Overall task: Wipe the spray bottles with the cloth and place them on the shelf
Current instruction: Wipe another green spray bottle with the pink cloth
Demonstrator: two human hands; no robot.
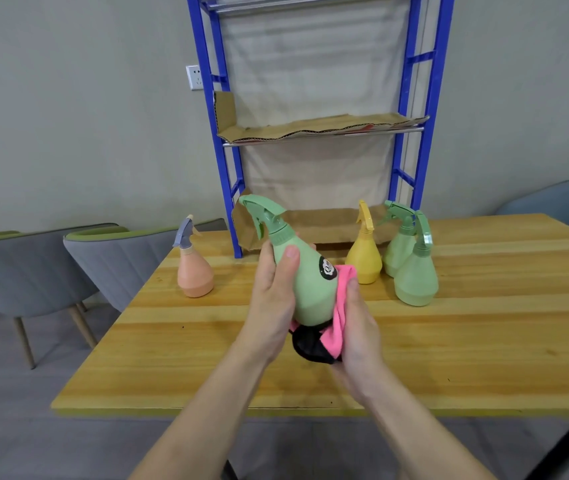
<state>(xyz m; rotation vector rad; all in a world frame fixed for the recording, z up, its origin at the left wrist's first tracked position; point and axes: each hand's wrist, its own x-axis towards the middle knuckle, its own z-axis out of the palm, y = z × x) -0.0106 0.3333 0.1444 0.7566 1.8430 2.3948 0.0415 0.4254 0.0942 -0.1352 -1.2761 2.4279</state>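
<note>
1. Left hand (272,299): its grip is wrapped round the body of a green spray bottle (305,282), thumb on the front and fingers behind.
2. That bottle is tilted, with the trigger head up and to the left, and is held above the wooden surface (501,306).
3. Right hand (355,341): its grip is clamped on a pink cloth (336,317) and presses it against the bottle's lower right side, just beside a round black label.
4. A black bundle (310,346) sits under the bottle's base between the palms. It is possibly part of the cloth, but I cannot tell.
5. A peach spray bottle (195,271) stands alone to the left.
6. To the right, a yellow spray bottle (364,258) and two pale green spray bottles (416,271) stand close together.
7. Behind them a blue-framed shelf (424,150) stands on the surface, its tiers lined with cardboard.
</note>
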